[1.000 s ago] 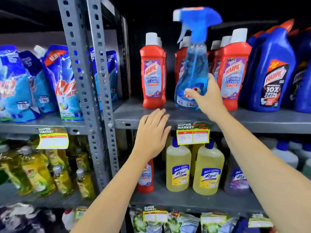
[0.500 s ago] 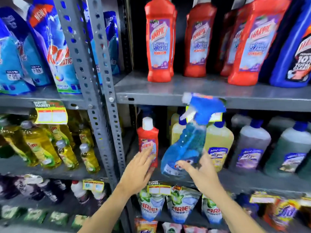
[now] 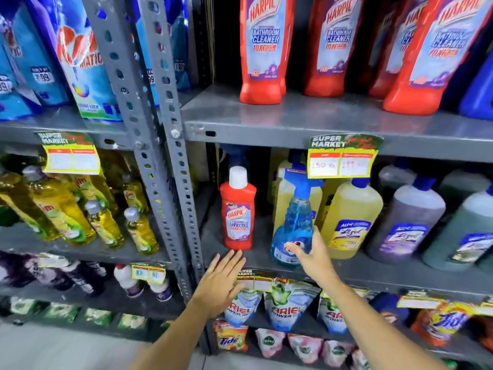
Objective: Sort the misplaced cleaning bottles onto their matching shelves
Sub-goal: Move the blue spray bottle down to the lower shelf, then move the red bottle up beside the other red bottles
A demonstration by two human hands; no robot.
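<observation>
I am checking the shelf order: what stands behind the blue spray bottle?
Behind the blue spray bottle, held by the right hand, stand yellow Lizol bottles. The one directly behind is mostly covered; its label cannot be seen.

A supermarket aisle is seen: grey slotted-steel shelves are stocked with rows of identical red bathroom-cleaner bottles, yellow floor-cleaner bottles and detergent pouches, and "Super Market" price tags are clipped to the shelf edges.

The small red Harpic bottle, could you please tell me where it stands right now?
The small red Harpic bottle stands upright on the middle shelf, left of the blue spray bottle, just above the open left hand.
</observation>
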